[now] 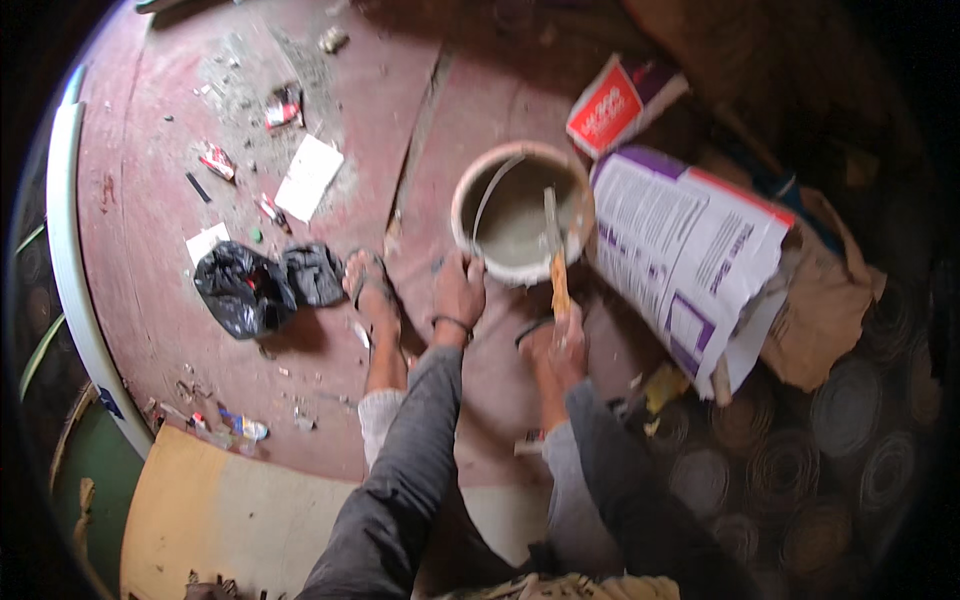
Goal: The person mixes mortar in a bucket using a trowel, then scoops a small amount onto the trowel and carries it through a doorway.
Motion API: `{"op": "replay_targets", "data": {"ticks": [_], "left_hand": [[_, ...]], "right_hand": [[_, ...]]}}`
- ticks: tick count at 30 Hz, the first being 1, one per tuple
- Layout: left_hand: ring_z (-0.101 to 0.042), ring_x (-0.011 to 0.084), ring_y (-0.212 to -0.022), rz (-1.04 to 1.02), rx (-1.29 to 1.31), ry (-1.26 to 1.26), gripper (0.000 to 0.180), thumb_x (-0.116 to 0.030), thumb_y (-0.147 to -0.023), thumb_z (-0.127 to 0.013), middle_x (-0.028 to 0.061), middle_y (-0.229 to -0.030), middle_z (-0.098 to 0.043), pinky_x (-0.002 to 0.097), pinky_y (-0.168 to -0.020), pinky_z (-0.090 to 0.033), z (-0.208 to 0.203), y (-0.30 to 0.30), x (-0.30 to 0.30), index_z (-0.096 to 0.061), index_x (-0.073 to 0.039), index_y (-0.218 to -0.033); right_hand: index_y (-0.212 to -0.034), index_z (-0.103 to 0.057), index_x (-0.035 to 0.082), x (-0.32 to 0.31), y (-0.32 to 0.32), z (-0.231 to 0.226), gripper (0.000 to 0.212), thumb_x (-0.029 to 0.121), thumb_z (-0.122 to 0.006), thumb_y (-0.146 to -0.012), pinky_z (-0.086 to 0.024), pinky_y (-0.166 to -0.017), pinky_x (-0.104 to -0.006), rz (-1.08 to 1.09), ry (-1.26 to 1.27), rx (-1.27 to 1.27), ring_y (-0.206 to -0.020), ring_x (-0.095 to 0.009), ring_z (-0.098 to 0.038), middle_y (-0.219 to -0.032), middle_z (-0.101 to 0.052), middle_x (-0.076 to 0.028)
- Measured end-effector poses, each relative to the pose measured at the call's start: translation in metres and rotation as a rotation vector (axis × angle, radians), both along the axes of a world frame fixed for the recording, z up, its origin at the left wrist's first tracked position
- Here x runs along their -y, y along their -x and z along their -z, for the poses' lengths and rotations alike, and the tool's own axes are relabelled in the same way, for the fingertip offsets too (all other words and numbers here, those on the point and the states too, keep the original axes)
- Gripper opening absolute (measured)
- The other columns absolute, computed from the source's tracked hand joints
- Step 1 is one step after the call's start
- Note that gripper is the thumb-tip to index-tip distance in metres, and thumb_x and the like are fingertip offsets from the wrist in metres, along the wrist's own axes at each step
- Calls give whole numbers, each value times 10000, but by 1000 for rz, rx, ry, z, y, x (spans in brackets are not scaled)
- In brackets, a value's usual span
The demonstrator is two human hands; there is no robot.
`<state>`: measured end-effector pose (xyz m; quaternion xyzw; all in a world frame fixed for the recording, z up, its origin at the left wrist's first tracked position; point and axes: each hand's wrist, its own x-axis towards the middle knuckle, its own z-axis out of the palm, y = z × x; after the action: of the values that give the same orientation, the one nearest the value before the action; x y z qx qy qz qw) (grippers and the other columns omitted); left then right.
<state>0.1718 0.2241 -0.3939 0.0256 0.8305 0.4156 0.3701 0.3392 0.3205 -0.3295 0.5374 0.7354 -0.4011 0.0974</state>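
Note:
A pale bucket [462, 225] with a thin wire handle stands on the floor before me, holding grey, wet-looking mix. My left hand [458, 298] is closed at the bucket's near left rim, its curled fingers against the edge. In my right hand [568, 348] is a wooden stick [561, 287], gripped at its near end. The stick's far part is coated grey and reaches over the near right rim into the bucket. Whether its tip is under the mix is hard to tell. My sandalled feet are beside my hands, the left foot [372, 295] showing more fully.
Right of the bucket lies a large white and purple paper sack [690, 250], with a red and white packet [615, 105] beyond it and torn brown paper [825, 320] beside it. A black plastic bag [240, 290], white cards [310, 178] and scraps litter the reddish floor [400, 60] leftward.

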Motion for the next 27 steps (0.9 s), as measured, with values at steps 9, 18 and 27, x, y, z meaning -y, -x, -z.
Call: {"op": "replay_targets", "data": {"ticks": [9,18,27], "left_hand": [[-568,296,-711,-73,38,-23,95,-93,-868,-516,166,-749,-568,392,-688,-441,-13,6,-8,-480,-6,-853],[-556,313,-712,-61,54,-5,109,-92,-872,-511,174,-743,-547,401,-689,-438,-19,10,-15,-444,-11,-844],[-571,370,-788,-27,112,44,141,-127,-855,-525,220,-809,-572,428,-724,-435,-15,18,-13,-478,2,-892]], "right_hand": [[-1202,-447,6,-7,-30,26,348,244,-367,-962,-440,-706,-454,-82,16,14,-826,-401,-580,-895,-586,-242],[-1200,-457,4,-11,-40,36,364,259,-359,-959,-456,-670,-430,-38,-54,-76,-764,-365,-586,-843,-591,-227],[-1192,-461,3,-8,-38,24,366,271,-334,-977,-450,-759,-416,-92,-115,-195,-865,-353,-574,-969,-574,-214]]}}
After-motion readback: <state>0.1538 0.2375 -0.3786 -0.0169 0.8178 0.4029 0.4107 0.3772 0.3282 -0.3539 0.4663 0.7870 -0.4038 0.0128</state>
